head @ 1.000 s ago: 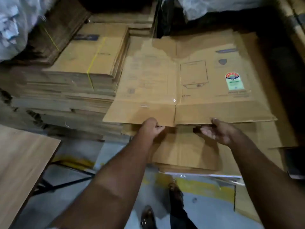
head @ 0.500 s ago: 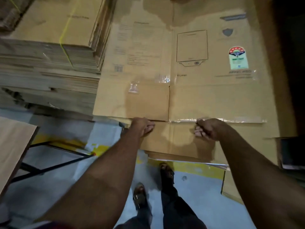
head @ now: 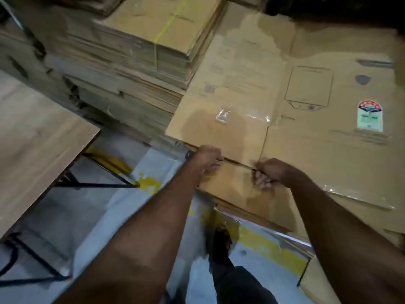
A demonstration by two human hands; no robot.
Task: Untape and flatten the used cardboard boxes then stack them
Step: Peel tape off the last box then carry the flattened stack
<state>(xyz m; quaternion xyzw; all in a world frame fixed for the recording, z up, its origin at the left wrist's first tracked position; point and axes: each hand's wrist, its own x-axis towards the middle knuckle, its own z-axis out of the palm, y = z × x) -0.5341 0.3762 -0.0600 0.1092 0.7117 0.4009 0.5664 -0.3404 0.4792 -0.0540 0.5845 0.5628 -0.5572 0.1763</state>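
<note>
flattened box (head: 306,106) cropped right; print blurred

Grey floor (head: 65,216) – yellow-marked, flattened cardboard stacks (head: 135,69) on it, table legs (head: 98,185) beside.

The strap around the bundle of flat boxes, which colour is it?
Yellow; the strap shows best in the head view.

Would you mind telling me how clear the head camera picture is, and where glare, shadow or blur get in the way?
Head view: dim and warm, soft all over with motion blur. Clear tape on the flattened box glints; the top right corner falls into black shadow. Straight edges of the bundled stack bow from the wide lens. The left hand and right hand are smeared at the box's edge.
</note>
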